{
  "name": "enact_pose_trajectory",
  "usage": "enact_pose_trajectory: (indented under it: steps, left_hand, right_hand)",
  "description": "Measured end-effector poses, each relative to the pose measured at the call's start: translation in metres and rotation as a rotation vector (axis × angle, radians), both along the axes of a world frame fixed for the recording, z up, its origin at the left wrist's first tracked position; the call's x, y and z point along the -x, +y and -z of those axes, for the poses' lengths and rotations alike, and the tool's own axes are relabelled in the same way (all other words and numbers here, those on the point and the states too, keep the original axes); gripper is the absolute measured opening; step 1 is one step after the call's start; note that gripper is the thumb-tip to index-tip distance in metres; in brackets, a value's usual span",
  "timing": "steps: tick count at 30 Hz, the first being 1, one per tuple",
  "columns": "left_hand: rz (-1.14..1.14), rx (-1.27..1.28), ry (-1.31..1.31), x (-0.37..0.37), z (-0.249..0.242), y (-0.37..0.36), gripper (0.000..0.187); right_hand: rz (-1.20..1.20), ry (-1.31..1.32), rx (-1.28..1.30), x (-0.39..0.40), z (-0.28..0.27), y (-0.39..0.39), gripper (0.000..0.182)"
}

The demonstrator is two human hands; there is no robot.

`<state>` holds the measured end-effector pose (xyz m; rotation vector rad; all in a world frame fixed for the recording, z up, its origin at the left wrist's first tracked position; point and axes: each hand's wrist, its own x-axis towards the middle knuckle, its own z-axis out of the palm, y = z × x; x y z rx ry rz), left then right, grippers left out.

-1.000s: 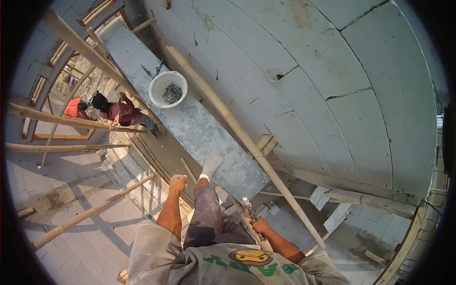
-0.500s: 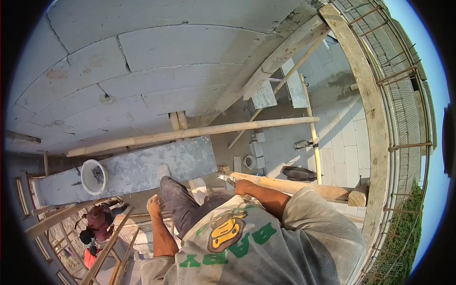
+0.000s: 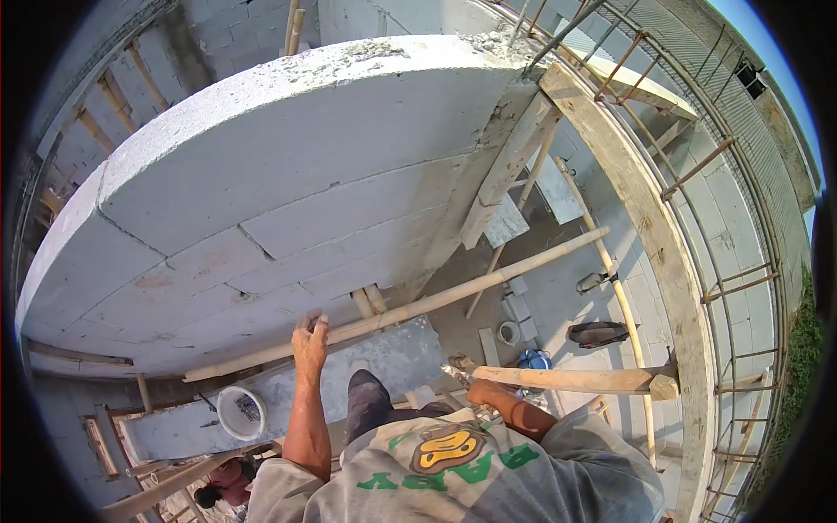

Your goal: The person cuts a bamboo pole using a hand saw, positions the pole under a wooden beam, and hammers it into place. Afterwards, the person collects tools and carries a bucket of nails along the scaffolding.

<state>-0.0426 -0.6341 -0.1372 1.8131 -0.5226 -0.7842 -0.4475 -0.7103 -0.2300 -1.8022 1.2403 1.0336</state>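
Note:
My left hand point(image 3: 309, 342) is raised in front of the grey block wall point(image 3: 340, 131), overlapping the long bamboo pole point(image 3: 410, 312) in this view. Its fingers point up towards the wall, loosely bent and a little apart. Low at my right side, my right hand point(image 3: 481, 392) is closed around a silvery metal tool point(image 3: 455, 375), whose exact kind I cannot tell. The tool overlaps the end of a wooden beam point(image 3: 567, 378). Below my left forearm, a white bucket point(image 3: 241, 413) with small dark pieces in it stands on the grey scaffold board point(image 3: 384, 353).
My foot is on the board. Rebar point(image 3: 697, 170) and a timber plank point(image 3: 649, 218) run along the right. Far below on the floor are a small bucket point(image 3: 508, 333) and a blue object point(image 3: 534, 360). A person point(image 3: 228, 484) is at the lower left.
My left hand has risen from beside my leg towards the wall. My view has tilted up, showing the wall's top edge. My right hand still holds the metal tool.

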Motion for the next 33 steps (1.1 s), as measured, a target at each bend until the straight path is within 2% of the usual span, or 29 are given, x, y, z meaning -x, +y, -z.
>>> enact_pose_trajectory:
  steps: [2,3,5,8,9,10,11,13,15,16,18,20,22,24,27,30,31,33]
  left_hand:
    - [0.023,0.135,-0.082,-0.018,-0.095,-0.047,0.046]
    - [0.067,0.206,-0.186,-0.032,-0.114,-0.065,0.05]
    - [0.041,0.289,-0.285,-0.037,-0.164,-0.092,0.044]
    - [-0.006,0.396,-0.285,-0.021,-0.177,-0.102,0.044]
    - [-0.013,0.398,-0.27,-0.008,-0.17,-0.096,0.043]
    - [-0.034,0.401,-0.203,0.01,-0.162,-0.084,0.043]
    - [-0.007,0.318,-0.117,0.026,-0.138,-0.072,0.046]
    - [0.005,0.172,-0.1,0.067,-0.083,-0.029,0.046]
    - [0.1,-0.007,-0.038,0.111,-0.006,0.017,0.044]
    - [0.158,-0.109,-0.099,0.128,0.013,0.05,0.042]
    - [0.098,-0.173,-0.097,0.15,0.04,0.119,0.039]
    - [-0.123,-0.25,-0.046,0.15,0.039,0.177,0.041]
    - [-0.441,-0.339,0.148,0.135,0.026,0.218,0.04]
    - [-0.678,-0.343,0.034,0.118,0.06,0.259,0.038]
    - [-1.025,-0.225,0.217,0.092,0.105,0.288,0.036]
    - [-1.104,-0.398,0.161,0.072,0.142,0.294,0.035]
    - [-1.138,-0.437,0.193,0.065,0.163,0.297,0.037]
    - [-1.196,-0.453,0.281,0.055,0.202,0.305,0.038]
  right_hand:
    - [0.044,0.024,-0.048,0.0,0.024,0.009,0.038]
    - [0.017,-0.038,-0.035,-0.006,0.013,0.011,0.039]
    - [0.017,-0.099,0.023,0.004,0.057,0.019,0.041]
    - [-0.063,-0.125,0.026,0.017,0.076,0.024,0.046]
    - [-0.082,-0.12,0.013,0.018,0.067,0.026,0.048]
    - [-0.037,-0.029,-0.052,0.005,0.03,0.023,0.051]
    - [-0.456,-0.231,-0.017,0.067,0.118,0.019,0.044]
    - [-0.432,-0.133,-0.051,0.078,0.128,0.008,0.043]
    - [-0.433,-0.057,-0.048,0.087,0.129,-0.005,0.041]
    - [-0.439,-0.025,-0.047,0.092,0.127,-0.012,0.04]
    - [-0.46,0.044,-0.041,0.101,0.126,-0.026,0.039]
    - [-0.489,0.102,-0.03,0.107,0.129,-0.042,0.037]
    - [-0.514,0.144,-0.013,0.106,0.127,-0.056,0.035]
    - [-0.532,0.179,0.002,0.101,0.131,-0.068,0.034]
    - [-0.57,0.218,0.005,0.085,0.147,-0.079,0.032]
    - [-0.534,0.222,-0.149,0.038,0.122,-0.074,0.027]
    - [-0.321,0.26,-0.014,0.016,0.116,-0.065,0.026]
    - [-0.673,0.165,-0.054,-0.004,0.153,-0.063,0.03]
